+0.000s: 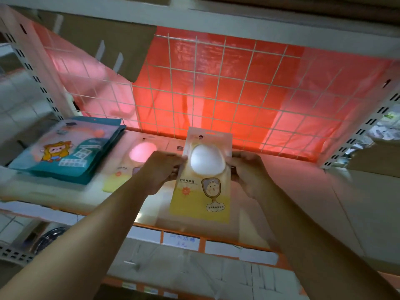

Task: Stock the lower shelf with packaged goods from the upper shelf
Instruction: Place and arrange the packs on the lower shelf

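Forearms (91, 239) extended; left hand (161, 169) and right hand (249, 172) pinch yellow packet (203, 191) upright between clamped fingers, likely squaring it for shelving.

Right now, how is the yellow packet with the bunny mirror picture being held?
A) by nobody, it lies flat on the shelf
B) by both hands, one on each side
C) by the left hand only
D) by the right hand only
B: the left hand pinches the left edge of the yellow packet and the right hand grips its right edge, so the hands hold it up between them.
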The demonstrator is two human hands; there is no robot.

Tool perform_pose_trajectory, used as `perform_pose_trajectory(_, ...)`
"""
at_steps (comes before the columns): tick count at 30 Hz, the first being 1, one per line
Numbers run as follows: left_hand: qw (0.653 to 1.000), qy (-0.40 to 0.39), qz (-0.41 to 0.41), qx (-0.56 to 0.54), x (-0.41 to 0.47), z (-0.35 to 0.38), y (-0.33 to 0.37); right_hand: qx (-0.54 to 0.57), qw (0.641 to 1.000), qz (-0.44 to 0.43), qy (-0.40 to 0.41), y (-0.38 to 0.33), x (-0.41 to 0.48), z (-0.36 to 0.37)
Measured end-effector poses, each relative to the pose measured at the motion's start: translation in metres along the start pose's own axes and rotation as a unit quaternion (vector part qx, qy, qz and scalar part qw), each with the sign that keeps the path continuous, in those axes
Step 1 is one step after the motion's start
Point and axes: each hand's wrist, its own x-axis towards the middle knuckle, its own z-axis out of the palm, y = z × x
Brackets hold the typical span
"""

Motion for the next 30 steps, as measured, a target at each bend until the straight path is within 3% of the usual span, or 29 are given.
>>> perform_pose_trajectory(9, 0.998, -0.024, -0.018, 0.046, 0.018, -0.075, 0.007, -0.012, 0.999, -0.014, 0.033, -0.001, 0.006, 0.074)
perform_pose_trajectory(16, 0.988, 0.041, -0.035, 0.145, 0.036, -0.123, -0.006, -0.039, 0.999, 0.014, 0.021, 0.005, 0.006, 0.122)
perform_pose_trajectory(24, 0.942, 0.127, 0.017, 0.311, 0.049, -0.155, -0.015, -0.141, 0.989, 0.030, 0.040, 0.015, 0.016, 0.169)
perform_pose_trajectory(30, 0.902, 0.138, -0.010, 0.409, 0.065, -0.168, -0.016, -0.176, 0.984, 0.032, 0.024, 0.016, 0.018, 0.190)
